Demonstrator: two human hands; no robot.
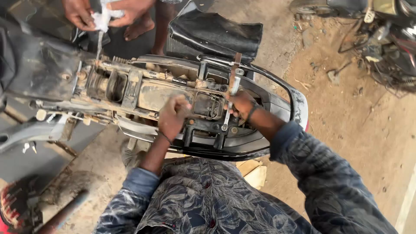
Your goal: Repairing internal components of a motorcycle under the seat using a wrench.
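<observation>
Motorcycle frame (143, 93), seat removed, lies across the dirt floor (346, 130). Left hand (172, 117) rests as a closed fist on the frame's centre; what its grip holds cannot be seen. Right hand (242, 105) grips a metal wrench (232, 93) held upright over the rear frame section. At the top edge, another person's hands (97, 15) hold a white rag (104, 18).

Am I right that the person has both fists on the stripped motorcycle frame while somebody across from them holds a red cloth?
Nearly. The head view shows the left hand and right hand on the motorcycle frame, but the cloth held by the other person's hands is white, not red.
</observation>
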